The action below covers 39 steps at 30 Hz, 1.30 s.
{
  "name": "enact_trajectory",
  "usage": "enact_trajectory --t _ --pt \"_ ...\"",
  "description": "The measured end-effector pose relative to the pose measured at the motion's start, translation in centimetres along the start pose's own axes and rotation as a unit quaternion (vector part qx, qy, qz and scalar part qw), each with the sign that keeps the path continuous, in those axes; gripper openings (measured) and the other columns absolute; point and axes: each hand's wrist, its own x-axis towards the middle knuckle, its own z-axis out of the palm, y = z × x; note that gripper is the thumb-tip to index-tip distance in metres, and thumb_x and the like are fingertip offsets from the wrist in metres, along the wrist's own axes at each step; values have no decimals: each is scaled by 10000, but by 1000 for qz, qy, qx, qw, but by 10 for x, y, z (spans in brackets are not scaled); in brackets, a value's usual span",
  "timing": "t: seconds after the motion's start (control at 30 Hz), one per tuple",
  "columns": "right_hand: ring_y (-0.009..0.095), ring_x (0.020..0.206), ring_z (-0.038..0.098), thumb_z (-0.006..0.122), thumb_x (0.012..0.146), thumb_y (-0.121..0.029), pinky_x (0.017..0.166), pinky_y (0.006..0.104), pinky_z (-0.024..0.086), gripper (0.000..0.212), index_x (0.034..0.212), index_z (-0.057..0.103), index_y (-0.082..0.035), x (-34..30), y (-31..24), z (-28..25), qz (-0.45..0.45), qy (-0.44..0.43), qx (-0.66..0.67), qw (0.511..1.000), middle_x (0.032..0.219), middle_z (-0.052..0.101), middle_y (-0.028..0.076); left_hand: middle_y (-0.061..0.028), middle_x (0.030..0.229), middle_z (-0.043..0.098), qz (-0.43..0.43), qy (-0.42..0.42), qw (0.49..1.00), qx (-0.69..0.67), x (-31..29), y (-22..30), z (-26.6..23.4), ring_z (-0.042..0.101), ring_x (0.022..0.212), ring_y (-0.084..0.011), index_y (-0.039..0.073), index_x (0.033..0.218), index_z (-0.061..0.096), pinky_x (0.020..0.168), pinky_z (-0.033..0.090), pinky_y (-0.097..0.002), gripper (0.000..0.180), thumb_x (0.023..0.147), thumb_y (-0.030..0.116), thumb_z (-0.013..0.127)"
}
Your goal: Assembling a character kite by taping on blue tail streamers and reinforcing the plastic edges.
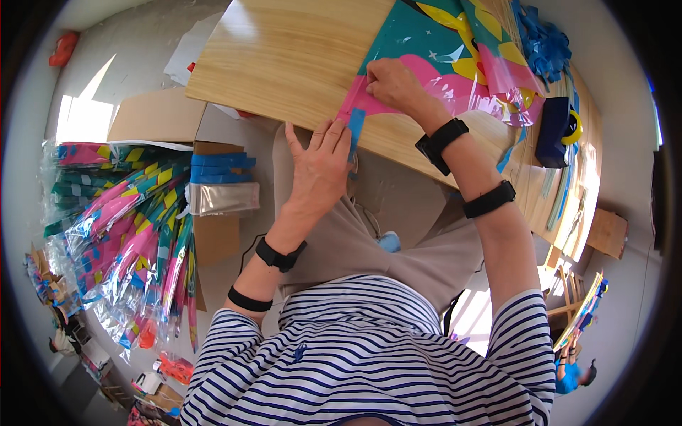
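Observation:
A glossy printed sheet [419, 42] in teal, pink and yellow lies on the wooden table [284, 50], with its pink corner pointing toward me. The fingers of my left hand [320, 160] are stretched and spread, their tips at that corner by the table edge. A short blue strip [356, 124] stands out beside the index finger, over the edge. Farther up, my right hand [394, 84] is closed above the pink part of the sheet. Its curled fingers hide whatever they may hold. Clear film [522, 106] crinkles at the sheet's right side.
A dark tape dispenser [553, 131] with a yellow core stands at the table's right, below a heap of blue ribbon [545, 46]. To my left, bundles of colourful wrapped sheets [128, 234] spill beside a cardboard box [156, 117]. A person [570, 373] is at lower right.

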Motion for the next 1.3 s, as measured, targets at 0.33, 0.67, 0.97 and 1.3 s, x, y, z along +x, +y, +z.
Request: enact_trajectory --t 0.33,0.67,0.97,1.3 --pt "430 877 666 599 730 -105 740 530 542 128 795 678 -28 -1 -2 -3 -5 0 -9 1000 858 689 211 -90 1328 579 40 -5 997 60 -1 -2 -8 547 1236 -272 9 1201 621 1071 200 -782 465 762 116 731" --pt "435 877 666 603 732 -106 737 537 541 122 795 677 -32 -1 1 -1 -2 3 -9 1000 870 695 206 -64 1335 547 31 -25 999 6 10 4 -11 497 1295 -255 43 1275 594 1101 226 -719 620 720 199 824" --pt "432 893 664 600 729 -108 737 542 537 125 794 675 -33 0 1 -1 2 -6 -2 1000 881 695 206 -73 1253 534 25 -43 999 12 12 5 -6 502 1259 -262 25 1272 585 1074 247 -732 652 719 266 833" --pt "309 732 628 764 766 -164 642 423 478 223 781 627 13 -22 -5 -8 -5 -9 150 989 761 647 157 -64 1210 531 25 -35 999 4 14 6 -7 514 1233 -265 32 1226 594 1056 289 -725 639 678 232 857"
